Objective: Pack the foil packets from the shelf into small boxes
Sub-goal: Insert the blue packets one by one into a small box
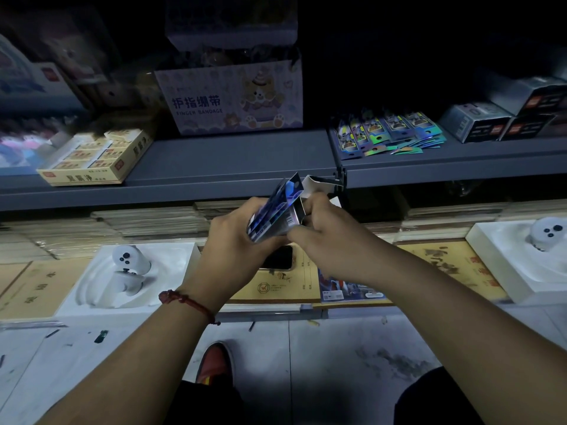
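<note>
Left hand (233,237) and right hand (326,240) grip a small box (290,220), foil packets (271,211) seemingly inside.

Foil packets (389,133): on shelf (233,161), right of bandage box (230,99).
Stacked boxes (478,122): right of packets.
Small box (280,214): between left hand (233,240) and right hand (331,240).

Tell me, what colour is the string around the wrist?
Red. The string shows best in the head view.
</note>
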Demonstrator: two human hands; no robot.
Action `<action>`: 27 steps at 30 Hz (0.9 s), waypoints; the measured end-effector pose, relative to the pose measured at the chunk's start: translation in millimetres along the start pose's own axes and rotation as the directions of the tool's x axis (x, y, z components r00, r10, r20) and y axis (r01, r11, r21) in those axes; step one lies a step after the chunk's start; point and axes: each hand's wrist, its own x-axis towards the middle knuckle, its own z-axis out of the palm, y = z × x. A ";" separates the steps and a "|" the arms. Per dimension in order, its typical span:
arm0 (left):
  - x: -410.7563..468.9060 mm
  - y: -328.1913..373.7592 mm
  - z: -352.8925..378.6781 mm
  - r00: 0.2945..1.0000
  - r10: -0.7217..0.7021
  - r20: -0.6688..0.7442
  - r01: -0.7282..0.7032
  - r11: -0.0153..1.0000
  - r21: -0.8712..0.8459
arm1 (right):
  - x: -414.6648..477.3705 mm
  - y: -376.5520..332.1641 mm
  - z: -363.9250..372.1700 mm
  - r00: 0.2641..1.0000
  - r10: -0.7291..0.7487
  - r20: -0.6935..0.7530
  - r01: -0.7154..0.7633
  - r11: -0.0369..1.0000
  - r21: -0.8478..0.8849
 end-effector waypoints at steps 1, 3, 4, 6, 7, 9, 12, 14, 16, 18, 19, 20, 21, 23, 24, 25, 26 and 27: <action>0.0 0.6 0.0 1.000 0.003 0.005 -0.003 1.000 0.002 | 0.3 0.4 0.6 1.000 0.002 -0.012 -0.002 1.000 0.016; 0.3 0.7 0.5 1.000 0.001 0.012 -0.001 1.000 -0.007 | -0.8 1.0 1.7 0.999 -0.029 -0.039 0.029 1.000 0.005; 0.6 0.2 0.5 1.000 -0.004 0.016 0.005 1.000 -0.010 | -2.0 1.3 2.1 0.997 -0.054 -0.061 0.054 0.999 -0.008; 1.1 -0.3 0.2 0.999 -0.022 0.025 0.023 1.000 -0.017 | -5.1 1.2 2.1 0.987 -0.098 -0.129 0.094 0.995 -0.038; 1.2 -0.8 0.0 0.999 -0.032 0.026 0.033 0.999 -0.025 | -5.5 1.9 2.3 0.978 -0.121 -0.167 0.111 0.991 -0.071; 1.3 -2.7 -0.1 0.999 -0.050 0.019 0.051 0.998 -0.028 | -4.0 4.7 3.6 0.950 -0.171 -0.261 0.130 0.977 -0.167; 1.3 -7.2 -0.3 0.997 -0.073 0.024 0.073 0.997 0.000 | 1.1 7.7 2.9 0.841 -0.305 -0.448 0.234 0.950 -0.207; 1.7 -9.2 -0.4 0.997 -0.073 0.025 0.072 0.997 0.014 | 2.5 7.1 1.1 0.756 -0.367 -0.543 0.311 0.930 -0.195; 1.7 -9.8 -0.3 0.998 -0.062 0.026 0.062 0.998 0.014 | 3.6 8.2 0.3 0.723 -0.361 -0.589 0.339 0.928 -0.154; 0.9 -9.4 -0.1 0.998 -0.044 0.036 0.043 0.999 0.023 | 5.1 8.5 1.3 0.730 -0.328 -0.600 0.342 0.935 -0.095; 0.6 -8.7 0.2 0.998 -0.040 0.047 0.038 0.999 0.032 | 6.0 9.1 2.0 0.736 -0.310 -0.602 0.339 0.938 -0.068; 0.5 -8.2 0.4 0.998 -0.039 0.059 0.037 0.999 0.040 | 6.9 10.2 2.7 0.743 -0.289 -0.604 0.333 0.942 -0.041; 0.6 -8.0 0.4 0.997 -0.039 0.068 0.036 0.998 0.047 | 7.0 10.6 3.0 0.747 -0.268 -0.608 0.326 0.945 -0.016; 0.5 -9.1 0.1 0.996 -0.051 0.074 0.048 0.998 0.042 | 5.8 9.6 1.4 0.730 -0.239 -0.641 0.326 0.945 0.019; 0.2 -10.6 -0.6 0.996 -0.059 0.071 0.057 0.998 0.031 | 4.9 8.3 -0.8 0.701 -0.223 -0.677 0.331 0.943 0.032; 0.4 -11.9 -1.1 0.995 -0.069 0.071 0.067 0.997 0.023 | 4.0 6.9 -3.9 0.665 -0.200 -0.720 0.339 0.939 0.053; 0.2 -13.3 -1.6 0.994 -0.077 0.078 0.075 0.997 0.023 | 3.3 5.6 -7.4 0.630 -0.163 -0.759 0.350 0.932 0.091; 0.4 -14.3 -2.0 0.993 -0.083 0.088 0.081 0.996 0.030 | 2.8 4.7 -10.8 0.606 -0.118 -0.787 0.365 0.920 0.143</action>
